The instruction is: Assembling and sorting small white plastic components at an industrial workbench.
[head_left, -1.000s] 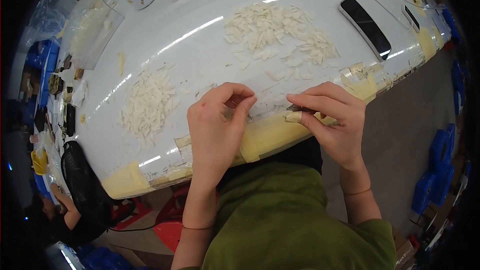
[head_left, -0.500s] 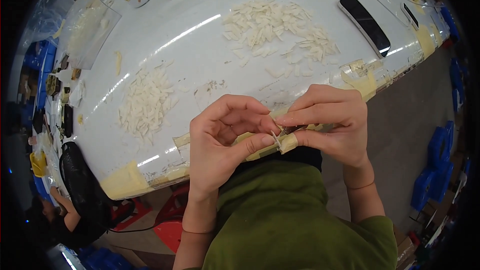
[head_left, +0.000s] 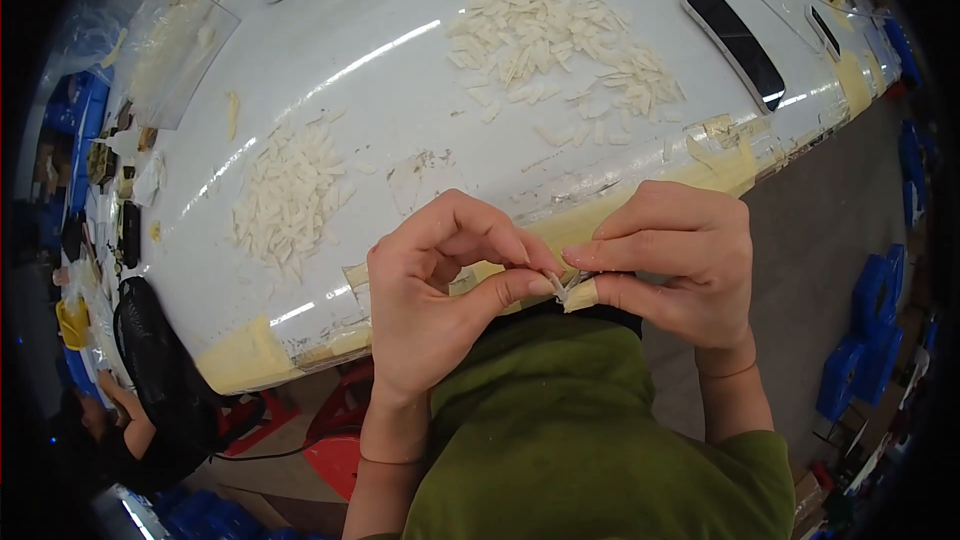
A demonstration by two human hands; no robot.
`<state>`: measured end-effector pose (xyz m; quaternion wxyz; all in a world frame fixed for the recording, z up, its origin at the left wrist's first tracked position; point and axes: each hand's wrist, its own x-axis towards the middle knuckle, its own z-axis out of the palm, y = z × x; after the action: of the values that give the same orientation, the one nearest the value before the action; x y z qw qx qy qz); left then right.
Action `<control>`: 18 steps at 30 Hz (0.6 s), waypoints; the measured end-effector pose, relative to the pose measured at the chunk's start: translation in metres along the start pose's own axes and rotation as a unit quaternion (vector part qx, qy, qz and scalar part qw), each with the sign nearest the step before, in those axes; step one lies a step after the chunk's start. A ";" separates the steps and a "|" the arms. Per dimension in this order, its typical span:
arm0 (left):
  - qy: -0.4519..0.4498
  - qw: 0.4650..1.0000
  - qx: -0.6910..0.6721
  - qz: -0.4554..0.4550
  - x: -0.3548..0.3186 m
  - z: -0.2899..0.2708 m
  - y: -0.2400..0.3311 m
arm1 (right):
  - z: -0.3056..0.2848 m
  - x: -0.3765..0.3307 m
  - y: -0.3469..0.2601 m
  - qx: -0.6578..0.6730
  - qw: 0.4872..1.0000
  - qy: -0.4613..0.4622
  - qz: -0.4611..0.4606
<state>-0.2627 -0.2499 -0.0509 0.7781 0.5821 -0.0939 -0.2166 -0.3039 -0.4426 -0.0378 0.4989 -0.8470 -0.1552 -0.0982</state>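
Observation:
Near the table's front edge, my left hand [head_left: 430, 280] pinches a small pale strip [head_left: 557, 285] between thumb and fingertips. Close beside it, my right hand [head_left: 685, 265] is closed, thumb against index finger, on a small thin dark tool [head_left: 590, 278], mostly hidden by the fingers. Yellowish tape [head_left: 580, 295] covers the right thumb's tip, which meets the strip. Beyond the hands lie two heaps of similar strips: one pile [head_left: 290, 195] on the left and a larger pile [head_left: 540, 35] at the far middle.
The white table [head_left: 390, 90] has masking tape [head_left: 240, 355] along its front edge. A phone [head_left: 735, 45] lies at the far right, a clear plastic box [head_left: 185, 50] at the far left. Below the left edge are a black bag [head_left: 165, 370], a red stool [head_left: 335, 460] and another person's arm [head_left: 130, 410].
Both hands have shifted slightly; the right has moved a little right and toward me. The left fingertips have closed nearer the strip. The dark tool shows less now.

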 end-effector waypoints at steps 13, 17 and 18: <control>-0.019 0.999 -0.040 -0.023 0.002 0.000 -0.001 | -0.001 0.001 0.004 -0.023 0.999 0.005 -0.038; -0.025 0.997 -0.067 -0.025 0.003 0.001 -0.001 | 0.002 -0.001 0.006 -0.020 0.998 0.031 -0.049; -0.024 0.997 -0.067 -0.025 0.003 0.001 -0.001 | 0.002 -0.001 0.005 -0.020 0.998 0.031 -0.049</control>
<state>-0.2606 -0.2523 -0.0522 0.8069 0.5257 -0.0837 -0.2559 -0.3030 -0.4437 -0.0433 0.4814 -0.8445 -0.1793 -0.1514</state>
